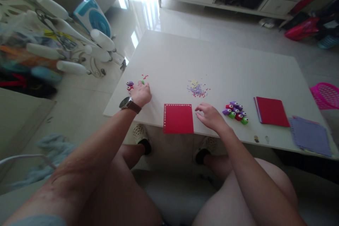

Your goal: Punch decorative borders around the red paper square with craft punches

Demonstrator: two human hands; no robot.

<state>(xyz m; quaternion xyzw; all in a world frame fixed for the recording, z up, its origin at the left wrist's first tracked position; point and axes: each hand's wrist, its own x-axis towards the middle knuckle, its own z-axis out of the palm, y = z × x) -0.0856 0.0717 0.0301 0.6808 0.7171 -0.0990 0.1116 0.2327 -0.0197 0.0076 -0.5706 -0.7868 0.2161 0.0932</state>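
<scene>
My left hand [141, 93], with a watch on its wrist, is curled over a small green punch [142, 82] at the table's left edge, beside a purple and a red punch [129, 85] and a few red dots [144, 76]. My right hand [210, 114] hovers with fingers loosely spread just right of a red sheet [178, 118] whose top and left edges carry punched holes. It holds nothing. A cluster of several small punches [236, 111] in purple, red and green lies just right of that hand.
A heap of purple, yellow and red paper bits [197, 88] lies mid-table [212, 60]. Stacks of red sheets [271, 111] and purple sheets [309, 135] sit at the right. A pink basket [326, 94] stands off the right edge. Clutter, a drying rack and a blue fan [92, 16] fill the left floor.
</scene>
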